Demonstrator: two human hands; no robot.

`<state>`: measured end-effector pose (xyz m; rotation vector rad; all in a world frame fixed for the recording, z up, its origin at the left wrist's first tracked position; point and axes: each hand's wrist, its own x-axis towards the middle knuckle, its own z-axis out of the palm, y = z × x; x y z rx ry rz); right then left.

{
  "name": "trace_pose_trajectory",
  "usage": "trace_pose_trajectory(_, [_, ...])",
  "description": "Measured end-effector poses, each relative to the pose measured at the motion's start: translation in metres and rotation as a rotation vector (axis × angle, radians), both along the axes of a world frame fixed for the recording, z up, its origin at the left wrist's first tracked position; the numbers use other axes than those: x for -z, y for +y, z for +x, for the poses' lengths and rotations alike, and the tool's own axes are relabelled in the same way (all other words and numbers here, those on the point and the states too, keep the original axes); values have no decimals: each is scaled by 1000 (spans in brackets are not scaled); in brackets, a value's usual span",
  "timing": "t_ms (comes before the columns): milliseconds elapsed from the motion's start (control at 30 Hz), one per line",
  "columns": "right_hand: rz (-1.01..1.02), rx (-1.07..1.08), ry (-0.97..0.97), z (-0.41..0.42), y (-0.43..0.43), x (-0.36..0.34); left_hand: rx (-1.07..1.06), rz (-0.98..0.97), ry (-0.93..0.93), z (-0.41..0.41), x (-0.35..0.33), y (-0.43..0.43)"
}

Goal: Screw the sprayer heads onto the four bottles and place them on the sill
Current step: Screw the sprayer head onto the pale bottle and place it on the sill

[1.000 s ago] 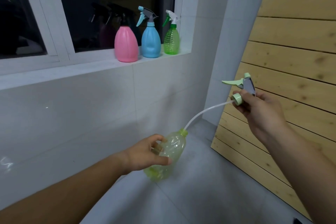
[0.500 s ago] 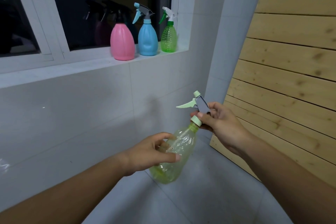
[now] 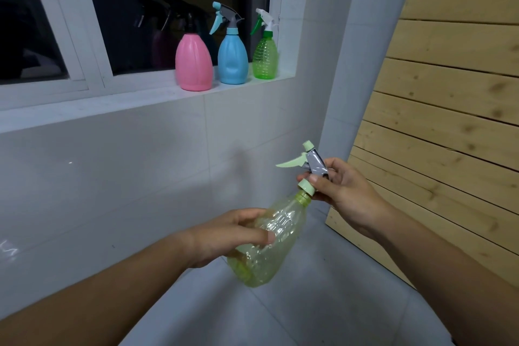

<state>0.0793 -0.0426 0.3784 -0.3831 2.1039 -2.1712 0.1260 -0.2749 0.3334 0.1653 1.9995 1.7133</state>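
Note:
My left hand (image 3: pixel 233 233) grips a clear yellow-green bottle (image 3: pixel 275 239), tilted with its neck up and to the right. Its grey and pale green sprayer head (image 3: pixel 309 166) sits with its collar on the bottle's neck, and my right hand (image 3: pixel 345 194) is closed around it. On the white sill (image 3: pixel 118 104) stand three bottles with their heads on: a pink bottle (image 3: pixel 193 64), a blue bottle (image 3: pixel 232 59) and a small green bottle (image 3: pixel 264 57).
A dark window with white frames (image 3: pixel 92 36) rises behind the sill. White tiled wall (image 3: pixel 112 171) lies below it. A slatted wooden panel (image 3: pixel 449 121) leans at the right. Grey tiled floor (image 3: pixel 323 303) is underneath.
My right hand brought the sprayer head down from the upper right, its tube slid into the bottle, and the collar now rests on the neck. The left hand kept holding the bottle.

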Motion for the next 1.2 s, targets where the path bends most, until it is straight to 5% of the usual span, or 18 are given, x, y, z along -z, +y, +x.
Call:
trace_pose_trajectory(633, [11, 32, -31, 0, -8, 1, -28, 34, 51, -1, 0, 2])
trace_pose_trajectory(1200, [56, -310, -53, -6, 8, -5, 4, 119, 0, -1, -3, 1])
